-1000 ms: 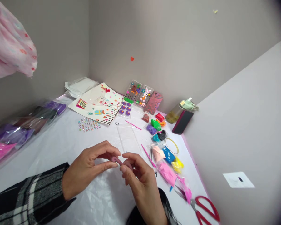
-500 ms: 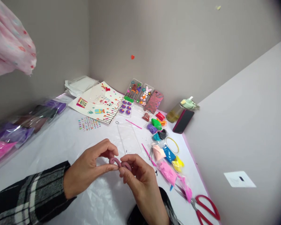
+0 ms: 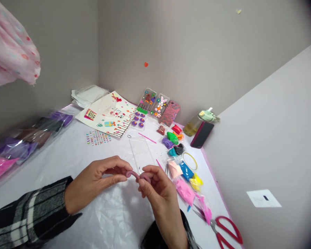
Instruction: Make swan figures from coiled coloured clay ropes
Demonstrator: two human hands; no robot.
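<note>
Mauve coil (image 3: 133, 174) held up over the near tabletop (image 3: 106, 218), left curl pinched snugly by the left hand (image 3: 93, 181), right curl clasped by the right hand (image 3: 162, 195); clear case (image 3: 142, 152) just beyond.

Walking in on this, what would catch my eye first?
Probably the two hands in the middle, the left hand and right hand holding a curled mauve strip between their fingertips. Next, perhaps, the bright packets scattered to the right, with big red-handled scissors at the near end. Farther back, a white rabbit stands out on a clear case near the wall.
</note>
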